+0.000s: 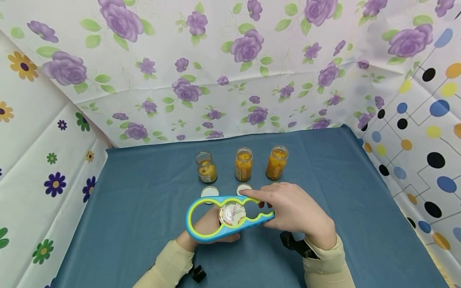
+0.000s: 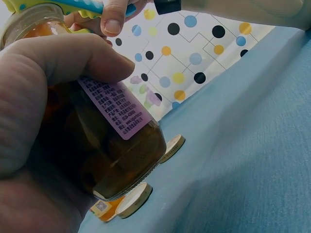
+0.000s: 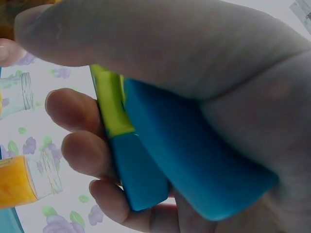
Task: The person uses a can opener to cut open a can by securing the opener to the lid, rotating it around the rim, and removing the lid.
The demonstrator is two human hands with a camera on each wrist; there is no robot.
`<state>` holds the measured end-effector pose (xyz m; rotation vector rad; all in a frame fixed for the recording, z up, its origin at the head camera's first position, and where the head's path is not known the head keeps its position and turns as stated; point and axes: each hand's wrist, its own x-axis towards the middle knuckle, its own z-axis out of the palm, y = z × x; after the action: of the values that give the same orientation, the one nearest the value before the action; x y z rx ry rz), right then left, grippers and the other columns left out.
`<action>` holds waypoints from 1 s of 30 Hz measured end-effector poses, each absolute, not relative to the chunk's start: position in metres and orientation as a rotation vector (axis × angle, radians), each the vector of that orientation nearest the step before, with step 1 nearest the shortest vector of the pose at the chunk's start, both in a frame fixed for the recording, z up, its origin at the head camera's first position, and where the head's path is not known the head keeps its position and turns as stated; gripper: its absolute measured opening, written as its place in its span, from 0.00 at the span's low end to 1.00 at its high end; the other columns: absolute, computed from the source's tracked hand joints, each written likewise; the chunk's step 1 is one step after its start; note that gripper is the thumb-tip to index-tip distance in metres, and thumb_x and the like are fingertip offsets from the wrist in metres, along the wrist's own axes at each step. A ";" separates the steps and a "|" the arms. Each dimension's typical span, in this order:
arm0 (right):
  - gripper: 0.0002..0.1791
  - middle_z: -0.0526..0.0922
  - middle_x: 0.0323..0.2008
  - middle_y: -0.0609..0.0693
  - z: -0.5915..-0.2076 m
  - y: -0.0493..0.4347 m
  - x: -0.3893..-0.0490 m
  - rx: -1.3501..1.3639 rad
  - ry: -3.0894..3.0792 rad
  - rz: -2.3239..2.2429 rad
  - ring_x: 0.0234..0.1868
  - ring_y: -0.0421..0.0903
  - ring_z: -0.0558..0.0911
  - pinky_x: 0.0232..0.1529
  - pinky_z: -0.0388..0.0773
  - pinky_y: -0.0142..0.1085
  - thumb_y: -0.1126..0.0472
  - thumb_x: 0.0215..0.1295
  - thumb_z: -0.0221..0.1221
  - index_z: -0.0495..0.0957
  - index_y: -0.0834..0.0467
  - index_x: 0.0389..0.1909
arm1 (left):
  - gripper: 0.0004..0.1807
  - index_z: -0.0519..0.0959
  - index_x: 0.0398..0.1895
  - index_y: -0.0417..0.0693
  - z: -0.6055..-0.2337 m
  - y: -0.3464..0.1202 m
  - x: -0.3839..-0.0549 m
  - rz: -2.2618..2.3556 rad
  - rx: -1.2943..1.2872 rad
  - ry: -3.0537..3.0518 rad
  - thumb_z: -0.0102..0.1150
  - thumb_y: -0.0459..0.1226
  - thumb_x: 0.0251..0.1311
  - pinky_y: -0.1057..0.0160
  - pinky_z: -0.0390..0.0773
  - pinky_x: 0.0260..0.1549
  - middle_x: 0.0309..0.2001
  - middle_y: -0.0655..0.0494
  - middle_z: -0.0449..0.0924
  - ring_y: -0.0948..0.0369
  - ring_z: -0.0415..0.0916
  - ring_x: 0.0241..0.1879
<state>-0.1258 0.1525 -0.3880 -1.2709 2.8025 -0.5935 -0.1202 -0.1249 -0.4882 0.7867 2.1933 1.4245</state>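
My left hand (image 1: 206,223) grips a glass jar (image 2: 109,150) with dark contents and a printed label, its thumb wrapped across the side. The jar's printed lid (image 1: 232,213) sits in the middle notch of a blue and lime-green jar opener (image 1: 201,239). At the opener's right end, my right hand (image 1: 293,206) squeezes both handles (image 3: 194,150), fingers curled under them and index finger stretched along the upper arm. Most of the jar's body is hidden under the opener in the head view.
Behind the hands stand three lidless glass jars: a left jar (image 1: 207,170), a middle jar (image 1: 243,165) and a right jar (image 1: 277,163), with yellow-orange contents. Loose lids lie before them, a left lid (image 1: 209,191) and a middle lid (image 1: 243,187). Patterned cloths surround the blue tablecloth (image 1: 144,200).
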 end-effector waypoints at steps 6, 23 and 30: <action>0.50 0.85 0.40 0.34 -0.387 0.152 -0.126 -1.284 2.809 -0.596 0.36 0.35 0.81 0.33 0.78 0.35 0.59 0.47 0.85 0.76 0.40 0.75 | 0.38 0.72 0.74 0.37 -0.485 -0.125 -0.120 1.425 0.760 2.189 0.77 0.32 0.61 0.49 0.74 0.67 0.65 0.51 0.80 0.55 0.77 0.65; 0.52 0.82 0.34 0.34 -0.389 0.153 -0.127 -1.313 2.845 -0.615 0.30 0.33 0.75 0.30 0.75 0.33 0.57 0.47 0.86 0.74 0.38 0.76 | 0.35 0.75 0.71 0.40 -0.494 -0.128 -0.124 1.458 0.812 2.174 0.77 0.33 0.60 0.53 0.76 0.65 0.62 0.54 0.82 0.58 0.79 0.61; 0.50 0.77 0.31 0.32 -0.389 0.153 -0.126 -1.316 2.847 -0.613 0.27 0.33 0.70 0.29 0.71 0.33 0.57 0.50 0.84 0.74 0.37 0.76 | 0.33 0.77 0.69 0.42 -0.498 -0.129 -0.127 1.487 0.794 2.130 0.77 0.33 0.60 0.56 0.78 0.62 0.59 0.57 0.84 0.61 0.80 0.58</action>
<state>-0.1263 0.1531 -0.3894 -1.3164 2.8468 -0.6131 -0.1272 -0.1293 -0.4982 0.7937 2.1303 1.4875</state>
